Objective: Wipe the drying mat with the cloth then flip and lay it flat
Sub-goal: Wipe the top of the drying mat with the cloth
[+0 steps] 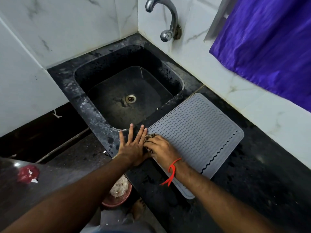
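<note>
A grey ribbed drying mat [198, 132] lies flat on the black counter, to the right of the sink. My right hand [162, 148] grips a bunched brown patterned cloth [150, 137] and presses it on the mat's near-left corner. Beside it, my left hand [133, 147] lies flat with fingers spread on the counter edge, touching the mat's left corner. A red thread is tied around my right wrist.
The black sink [129, 91] with its drain sits at centre, a chrome tap [165, 19] above it. A purple curtain [269, 44] hangs at the upper right. Below the counter stand a pink bowl [117, 194] and a red lid [27, 174].
</note>
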A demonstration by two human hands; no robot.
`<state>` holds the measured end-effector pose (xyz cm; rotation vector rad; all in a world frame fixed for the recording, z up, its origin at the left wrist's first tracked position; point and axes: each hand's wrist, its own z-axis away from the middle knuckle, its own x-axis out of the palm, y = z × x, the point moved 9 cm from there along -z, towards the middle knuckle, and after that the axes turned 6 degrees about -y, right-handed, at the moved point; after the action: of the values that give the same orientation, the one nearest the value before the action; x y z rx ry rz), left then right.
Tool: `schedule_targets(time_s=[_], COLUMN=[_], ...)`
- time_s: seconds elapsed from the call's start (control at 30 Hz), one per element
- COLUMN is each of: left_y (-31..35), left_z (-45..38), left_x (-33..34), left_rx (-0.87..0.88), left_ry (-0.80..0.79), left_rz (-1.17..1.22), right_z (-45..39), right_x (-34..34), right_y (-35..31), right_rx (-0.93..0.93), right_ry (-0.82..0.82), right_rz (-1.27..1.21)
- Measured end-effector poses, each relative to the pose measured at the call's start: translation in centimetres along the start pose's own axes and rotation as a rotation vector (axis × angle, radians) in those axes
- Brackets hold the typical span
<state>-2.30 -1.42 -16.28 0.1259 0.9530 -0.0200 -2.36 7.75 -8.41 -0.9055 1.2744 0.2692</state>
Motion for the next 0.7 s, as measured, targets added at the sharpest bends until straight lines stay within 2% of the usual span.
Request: schedule_targets(time_s=[0.1, 0.17, 0.4, 0.53, 0.7], left_y=[0.1, -0.2, -0.6, -0.7, -0.6], left_z=[0.2, 0.5, 1.2, 1.0, 0.6], left_x=[-0.3, -0.8, -0.9, -0.7, -0.5], left_rx=[0.013, 0.014, -0.014, -0.033, -0.041], left_ry=[0.022, 0.069, 0.124, 0.132, 0.119], left_rz=[0.073, 0.129, 0.128, 0.086, 0.067], right_z=[0.0, -0.5, -1.0, -1.6, -1.7], right_x=[0.3, 0.4, 0.8, -1.3, -5.5], right_y=[1.9, 2.6, 1.5, 4.3, 12.8], right_rx=[0.086, 0.13, -0.212, -0.297, -0.174], right_ry=[-0.153, -0.176, -0.279, -0.241, -0.167], right_rz=[-0.146, -0.226, -0.081, 0.03, 0.143])
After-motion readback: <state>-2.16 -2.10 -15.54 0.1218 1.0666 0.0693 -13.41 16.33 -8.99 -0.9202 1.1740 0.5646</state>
